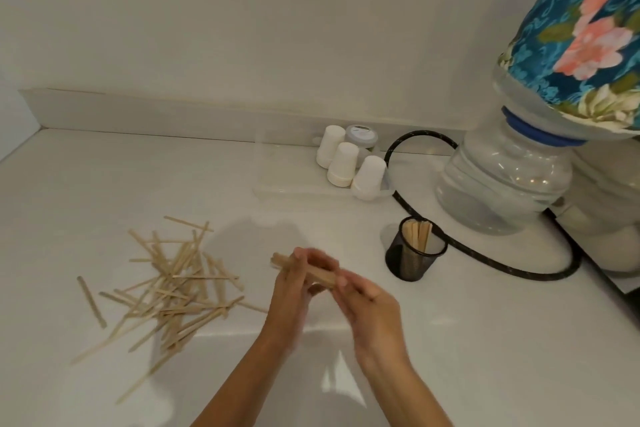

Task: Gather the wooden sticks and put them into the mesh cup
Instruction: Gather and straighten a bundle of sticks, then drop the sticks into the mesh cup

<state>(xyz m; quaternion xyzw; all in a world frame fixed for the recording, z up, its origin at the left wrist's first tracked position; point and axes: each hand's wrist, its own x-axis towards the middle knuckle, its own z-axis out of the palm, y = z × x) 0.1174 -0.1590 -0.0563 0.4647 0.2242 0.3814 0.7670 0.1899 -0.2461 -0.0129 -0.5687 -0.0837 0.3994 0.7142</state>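
A loose pile of wooden sticks (173, 284) lies scattered on the white counter at the left. Above the counter's middle, both hands hold a small bundle of sticks (322, 274) lying roughly level. My left hand (294, 288) grips the bundle's left part, and my right hand (367, 302) grips its right end. The black mesh cup (412, 258) stands upright to the right of my hands, apart from them, with several sticks standing in it.
A clear tray (277, 184) with upturned white paper cups (343, 163) and a small jar sits at the back. A black cord (485, 260) loops around the mesh cup. A water dispenser bottle (505, 177) with a floral cover stands at the right.
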